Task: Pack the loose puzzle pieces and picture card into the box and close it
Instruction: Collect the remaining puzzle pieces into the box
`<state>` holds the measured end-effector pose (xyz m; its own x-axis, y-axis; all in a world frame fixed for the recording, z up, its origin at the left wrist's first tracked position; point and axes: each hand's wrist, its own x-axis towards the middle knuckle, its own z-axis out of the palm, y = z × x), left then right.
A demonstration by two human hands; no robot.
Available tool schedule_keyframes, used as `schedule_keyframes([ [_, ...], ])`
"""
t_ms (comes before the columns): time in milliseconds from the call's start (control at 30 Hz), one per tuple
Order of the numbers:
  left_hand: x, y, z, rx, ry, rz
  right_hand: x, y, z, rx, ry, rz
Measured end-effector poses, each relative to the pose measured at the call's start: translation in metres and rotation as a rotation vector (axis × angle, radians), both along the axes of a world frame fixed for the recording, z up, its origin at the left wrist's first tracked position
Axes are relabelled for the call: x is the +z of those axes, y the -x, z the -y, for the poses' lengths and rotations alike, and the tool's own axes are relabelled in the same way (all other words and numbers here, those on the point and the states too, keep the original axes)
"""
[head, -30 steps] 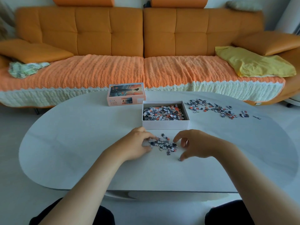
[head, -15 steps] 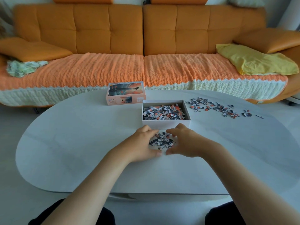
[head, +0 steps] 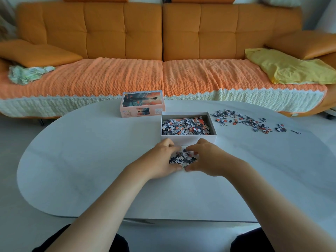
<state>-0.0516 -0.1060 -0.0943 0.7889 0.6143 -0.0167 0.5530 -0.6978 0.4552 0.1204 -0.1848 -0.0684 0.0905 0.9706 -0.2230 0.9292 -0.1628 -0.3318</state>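
Orange sofa [head: 123, 33] w/ yellow cloth [head: 291, 70] & green cloth [head: 27, 74]

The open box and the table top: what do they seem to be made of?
Box: likely white cardboard, matte; thin straight walls and sharp corners. Table: smooth pale grey top with faint veins and a soft sheen, perhaps stone or laminate; cannot tell which.
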Motion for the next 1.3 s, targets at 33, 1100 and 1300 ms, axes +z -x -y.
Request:
schedule_keyframes([
  [33, 0.001, -0.001, 0.0, -0.009, 0.004, 0.006, 0.0, 0.001, -0.001, 0.007, -0.02, -0.019],
  [1100, 0.038, -0.017, -0.029, 0.289, 0.193, 0.489, 0.026, -0.005, -0.025, -0.175, -0.476, -0.354],
  [1300, 0.033, -0.028, -0.049, 0.314, -0.014, 0.492, 0.022, -0.019, -0.039, -0.192, -0.659, -0.082],
])
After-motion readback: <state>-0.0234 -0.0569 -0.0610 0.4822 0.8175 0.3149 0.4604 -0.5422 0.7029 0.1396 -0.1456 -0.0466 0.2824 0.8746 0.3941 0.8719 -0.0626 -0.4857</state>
